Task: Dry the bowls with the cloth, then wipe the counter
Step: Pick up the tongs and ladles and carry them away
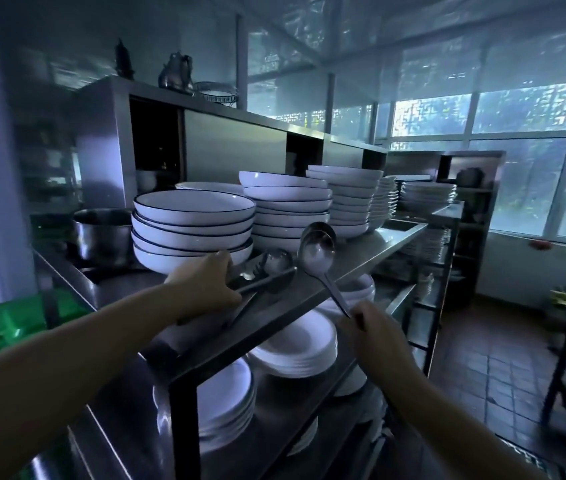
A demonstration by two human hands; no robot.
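Steel counter (371, 252) carries stacked white dark-rimmed bowls (193, 225); my left hand (205, 284) grasps a bundle of metal utensils (264, 275), my right hand (375, 327) pinches a steel ladle (316, 245).

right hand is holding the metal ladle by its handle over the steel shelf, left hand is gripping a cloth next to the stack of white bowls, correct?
Not quite. The head view shows no cloth: the left hand grips a bundle of metal serving utensils beside the stack of white dark-rimmed bowls. The rest holds: the right hand holds the long-handled metal ladle over the stainless steel shelf.
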